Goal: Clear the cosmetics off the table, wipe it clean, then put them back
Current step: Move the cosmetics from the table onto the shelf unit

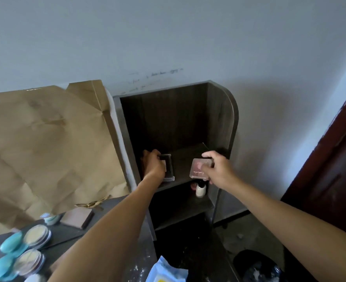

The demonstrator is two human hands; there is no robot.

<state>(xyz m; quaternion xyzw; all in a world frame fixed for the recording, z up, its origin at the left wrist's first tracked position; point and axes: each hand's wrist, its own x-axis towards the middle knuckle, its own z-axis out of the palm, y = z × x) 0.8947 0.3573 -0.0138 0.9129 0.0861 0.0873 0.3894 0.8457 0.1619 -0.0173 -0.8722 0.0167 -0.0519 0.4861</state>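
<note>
While the left hand (152,166) grips a glossy black rectangular case (168,169), the right hand (220,169) pinches a translucent pink square compact (198,169).

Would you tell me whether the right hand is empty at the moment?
No, the right hand grips a pink palette at the shelf.

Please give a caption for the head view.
Left hand holds a dark case, right hand a pink case, at the shelf unit.

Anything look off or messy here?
Yes: white specks litter the floor beside the shelf unit, like spilled powder or debris. Two blue compacts lie open on the table. Crumpled brown paper leans against the wall, which bears pen scribbles.
</note>
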